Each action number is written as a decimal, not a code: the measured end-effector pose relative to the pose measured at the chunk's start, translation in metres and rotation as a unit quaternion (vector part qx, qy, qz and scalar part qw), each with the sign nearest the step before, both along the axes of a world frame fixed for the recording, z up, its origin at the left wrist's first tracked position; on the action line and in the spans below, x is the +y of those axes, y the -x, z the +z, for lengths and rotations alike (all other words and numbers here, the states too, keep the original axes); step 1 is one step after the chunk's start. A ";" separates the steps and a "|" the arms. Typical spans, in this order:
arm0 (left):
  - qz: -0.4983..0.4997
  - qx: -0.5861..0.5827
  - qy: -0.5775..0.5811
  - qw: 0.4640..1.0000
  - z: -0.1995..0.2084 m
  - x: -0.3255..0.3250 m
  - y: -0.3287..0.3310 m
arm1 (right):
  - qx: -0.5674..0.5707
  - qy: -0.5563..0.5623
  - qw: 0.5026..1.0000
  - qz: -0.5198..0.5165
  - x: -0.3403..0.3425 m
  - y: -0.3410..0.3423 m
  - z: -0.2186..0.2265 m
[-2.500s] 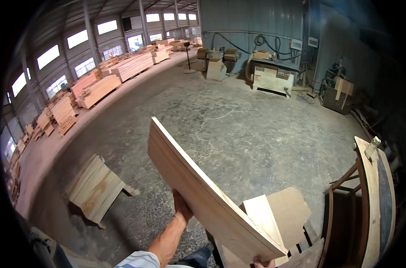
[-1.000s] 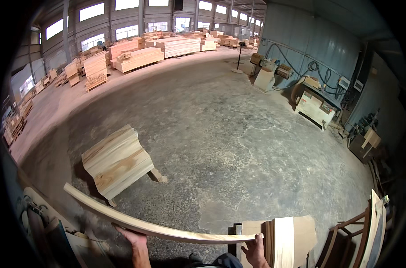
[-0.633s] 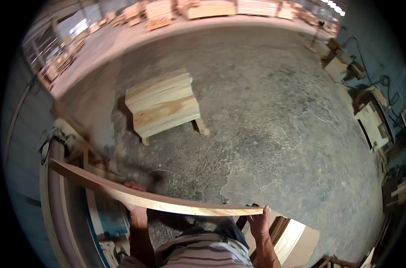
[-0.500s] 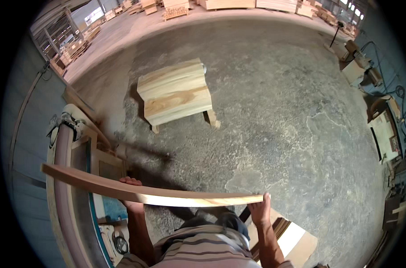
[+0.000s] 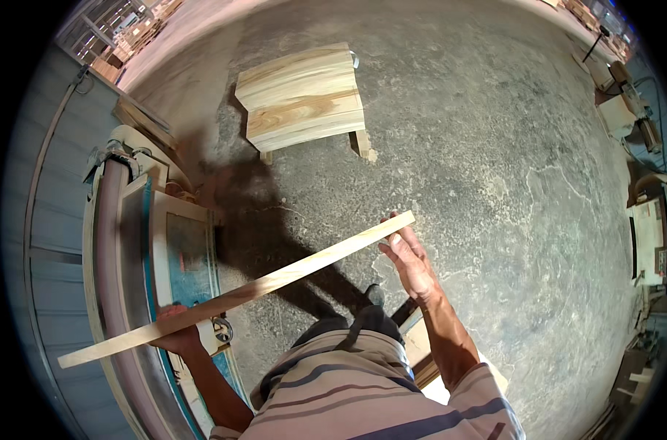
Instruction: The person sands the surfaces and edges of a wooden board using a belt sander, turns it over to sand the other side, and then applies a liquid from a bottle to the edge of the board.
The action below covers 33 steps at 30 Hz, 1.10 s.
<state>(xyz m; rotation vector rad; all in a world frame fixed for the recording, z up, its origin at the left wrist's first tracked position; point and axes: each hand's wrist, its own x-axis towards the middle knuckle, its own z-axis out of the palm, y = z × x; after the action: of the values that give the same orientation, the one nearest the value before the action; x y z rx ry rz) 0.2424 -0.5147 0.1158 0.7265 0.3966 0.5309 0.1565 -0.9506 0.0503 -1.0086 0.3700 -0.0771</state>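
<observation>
A long, narrow wooden board (image 5: 297, 270) slants across in front of me, its right end farther away than its left. My right hand (image 5: 408, 264) grips it near the far right end, thumb on the near side and fingertips showing past the far edge. Toward the other end, my left hand (image 5: 178, 334) is closed round the board from below, partly hidden by it. The board's left end reaches over a long belt sander (image 5: 121, 242) at my left. Sunlight falls on the middle and right part of the board.
Ahead, a stack of wooden boards (image 5: 304, 103) rests on short wooden supports on the concrete floor (image 5: 465, 169). A metal wall (image 5: 51, 198) runs behind the sander. Pale boards (image 5: 421, 345) lie beside my right leg. Machinery (image 5: 627, 110) lines the right side.
The board has tilted: its right end has swung up and away, its left end down toward me. Both hands have moved along with it. My view has dipped lower.
</observation>
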 end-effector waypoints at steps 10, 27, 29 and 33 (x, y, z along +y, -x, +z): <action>-0.191 -0.221 0.097 0.951 -0.077 0.111 -0.002 | -0.068 0.055 0.996 0.035 0.025 -0.027 0.039; -0.278 -0.310 0.171 0.893 0.017 0.133 -0.032 | -0.156 -0.004 0.982 0.104 0.073 -0.032 0.068; -0.283 -0.306 0.182 0.891 0.026 0.126 -0.034 | -0.156 -0.034 0.982 0.104 0.073 -0.031 0.079; -0.298 -0.298 0.198 0.885 0.037 0.114 -0.036 | -0.183 -0.064 0.976 0.101 0.069 -0.027 0.080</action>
<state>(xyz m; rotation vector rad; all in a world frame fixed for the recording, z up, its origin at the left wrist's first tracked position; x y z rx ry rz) 0.2783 -0.4007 0.1523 0.2304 -0.2972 0.0577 0.1837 -0.8815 0.1300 -0.8780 -0.0656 -0.0526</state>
